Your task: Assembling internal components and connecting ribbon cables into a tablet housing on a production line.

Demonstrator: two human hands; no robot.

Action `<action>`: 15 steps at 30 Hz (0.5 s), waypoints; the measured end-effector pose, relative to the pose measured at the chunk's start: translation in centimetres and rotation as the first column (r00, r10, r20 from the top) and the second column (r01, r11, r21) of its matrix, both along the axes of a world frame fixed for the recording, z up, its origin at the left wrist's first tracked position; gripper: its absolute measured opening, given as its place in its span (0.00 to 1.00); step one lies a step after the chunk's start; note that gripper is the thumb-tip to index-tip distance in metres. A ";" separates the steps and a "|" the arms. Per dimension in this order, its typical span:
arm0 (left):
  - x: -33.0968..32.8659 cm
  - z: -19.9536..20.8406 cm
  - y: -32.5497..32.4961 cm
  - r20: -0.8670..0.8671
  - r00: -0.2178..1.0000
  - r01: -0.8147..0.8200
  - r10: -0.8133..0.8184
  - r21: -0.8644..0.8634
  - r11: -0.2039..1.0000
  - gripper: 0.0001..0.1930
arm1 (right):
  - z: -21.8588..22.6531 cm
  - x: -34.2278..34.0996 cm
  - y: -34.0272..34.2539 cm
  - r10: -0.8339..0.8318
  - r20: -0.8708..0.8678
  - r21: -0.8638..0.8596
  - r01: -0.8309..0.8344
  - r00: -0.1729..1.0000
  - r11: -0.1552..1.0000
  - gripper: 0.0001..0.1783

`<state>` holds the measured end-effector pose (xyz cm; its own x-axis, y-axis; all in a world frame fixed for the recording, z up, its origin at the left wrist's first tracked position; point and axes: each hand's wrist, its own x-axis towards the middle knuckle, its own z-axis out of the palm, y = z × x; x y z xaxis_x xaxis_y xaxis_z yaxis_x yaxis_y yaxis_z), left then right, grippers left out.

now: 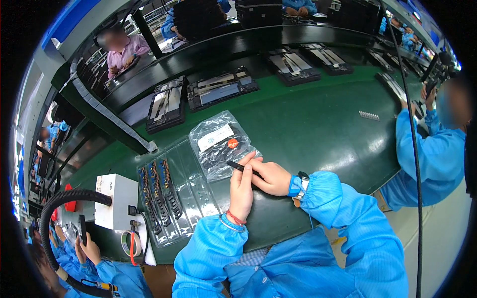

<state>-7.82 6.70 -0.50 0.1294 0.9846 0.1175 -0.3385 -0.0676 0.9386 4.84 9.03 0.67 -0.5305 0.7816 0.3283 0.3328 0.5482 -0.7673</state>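
The near edge of the green surface [318,134] curves just in front of the person's blue-clad body, climbing to the right toward a co-worker's blue sleeve [422,149]. Just beyond that edge, the left hand [242,188] and right hand [272,178] meet, both grasping a slim black pen-like tool [235,165], fingers closed round it and hiding part of its length. The tool is held over the near corner of a clear plastic bag [216,159]; its long axis slants, the bare end pointing left and slightly away, the other end running back right and nearer between the hands. To the left, room is tight: a clear tray [196,191] of dark strip-like parts [161,193] lies beside the bag, with a tape roll [130,243] and a white box [116,201] past it near the left edge. To the right, a broad open stretch reaches away, with a small pale ridged strip [369,115] lying well apart from the hands. Farther off, flat dark panels [223,88] line the far side, backed by a raised dark ledge [196,63], beyond which other people sit.
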 end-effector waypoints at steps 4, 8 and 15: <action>0.1 0.5 -0.3 -0.010 1.000 -0.004 0.004 0.015 1.000 0.18 | 0.0 0.0 -0.1 -0.003 0.023 0.004 0.003 1.000 1.000 0.12; -0.1 0.6 -0.3 -0.017 1.000 -0.002 0.002 0.019 1.000 0.18 | 0.2 -0.1 -0.2 -0.004 0.034 0.011 0.004 0.999 1.000 0.11; -0.1 0.8 -0.3 -0.010 1.000 0.006 -0.006 0.009 1.000 0.18 | 0.3 -0.2 -0.3 -0.013 -0.002 0.021 0.013 1.000 1.000 0.11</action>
